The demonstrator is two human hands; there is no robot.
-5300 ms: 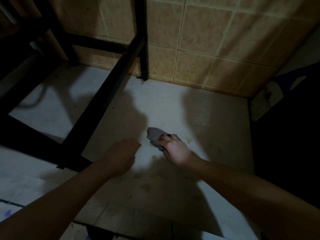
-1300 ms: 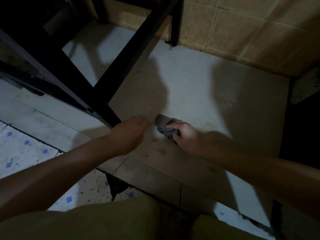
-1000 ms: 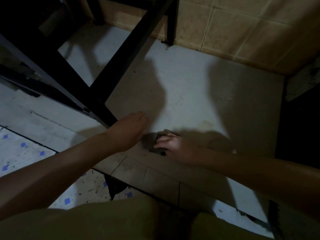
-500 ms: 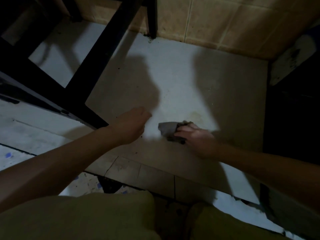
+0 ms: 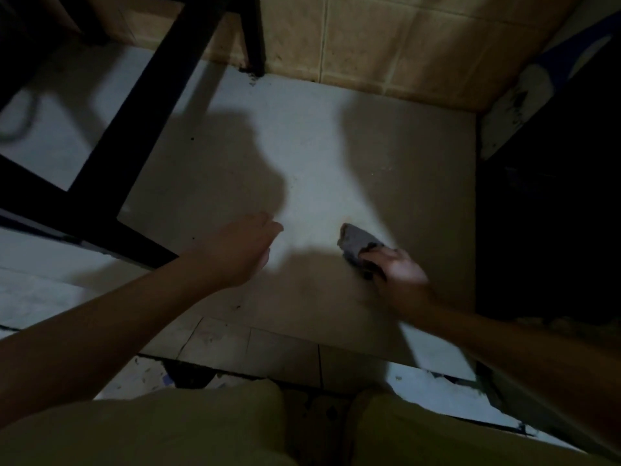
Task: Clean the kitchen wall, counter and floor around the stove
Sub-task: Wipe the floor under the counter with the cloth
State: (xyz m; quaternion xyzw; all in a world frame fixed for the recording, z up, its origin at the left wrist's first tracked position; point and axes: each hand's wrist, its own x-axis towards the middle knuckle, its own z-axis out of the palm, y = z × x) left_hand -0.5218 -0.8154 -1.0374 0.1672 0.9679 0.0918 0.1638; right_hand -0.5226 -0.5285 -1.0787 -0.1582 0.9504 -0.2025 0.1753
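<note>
1. Grey cloth (image 5: 356,242) is lying bunched on the pale floor slab (image 5: 336,146), right of the middle and toward the near edge. Its far end is sticking out past the fingers.
2. The right hand (image 5: 398,274) is gripping the cloth's near end with curled fingers and pressing it onto the slab; the hand is showing blurred.
3. The left hand (image 5: 242,250) is reaching out to the left of the cloth, well apart from it, with fingers relaxed and close together, grasping nothing. Whether it is touching the slab I cannot tell.
4. Both forearms are casting broad shadows across the slab.
5. A black metal frame (image 5: 134,95) is standing at the far left, with one leg (image 5: 255,35) meeting the floor just beside the beige tiled wall (image 5: 386,38).
6. A dark shape, too dim to identify, is bounding the slab on the right.
7. Small grey tiles (image 5: 282,351) are running along the slab's near edge.
8. Khaki trousers (image 5: 151,428) are filling the near edge of the view.
</note>
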